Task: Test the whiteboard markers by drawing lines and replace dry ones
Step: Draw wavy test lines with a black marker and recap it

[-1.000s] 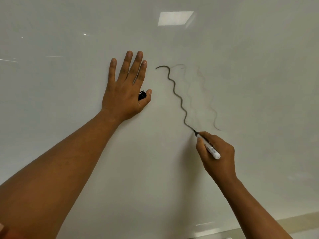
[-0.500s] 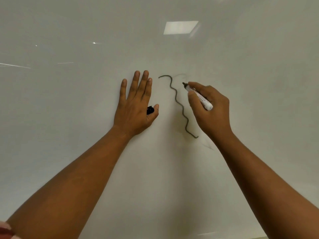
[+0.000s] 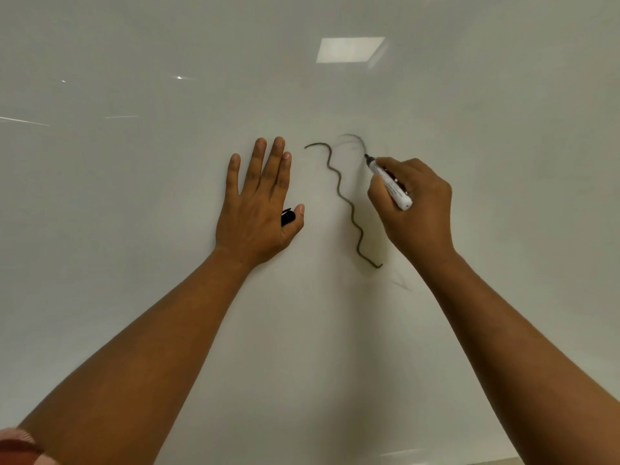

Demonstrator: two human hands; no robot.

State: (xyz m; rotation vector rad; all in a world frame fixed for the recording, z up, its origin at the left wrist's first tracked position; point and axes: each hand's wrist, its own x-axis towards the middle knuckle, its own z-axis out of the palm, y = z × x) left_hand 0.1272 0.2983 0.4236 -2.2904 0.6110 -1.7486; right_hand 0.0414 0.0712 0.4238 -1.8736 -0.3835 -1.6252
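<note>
Reaching up from the bottom edge, two bare forearms stretch toward a whiteboard (image 3: 469,112) that fills the whole view, with a scrap of pink and red sleeve (image 3: 16,444) at the lower left corner. On the right side, the right hand (image 3: 414,203) curls its fingers and thumb round a white marker (image 3: 389,182), holding it low on the barrel like a pen, wrist bent back, with the dark tip pointing up and left onto the board. A marker like this is likely light, stiff and smooth, so a pinch close to the tip should give the best control; too much pressure could crush the felt. To the left, the left hand (image 3: 260,199) lies flat against the board, fingers straight and close together, thumb out to the side. A small black cap (image 3: 288,217) shows between thumb and palm; whether the thumb pinches it or merely pins it to the board cannot be told. Between the hands runs a dark wavy line (image 3: 345,203), solid along its length. Just above the tip sits a much fainter stroke (image 3: 355,139), thin and streaky. Farther up, a ceiling light's reflection (image 3: 349,50) glares on the glossy board.
</note>
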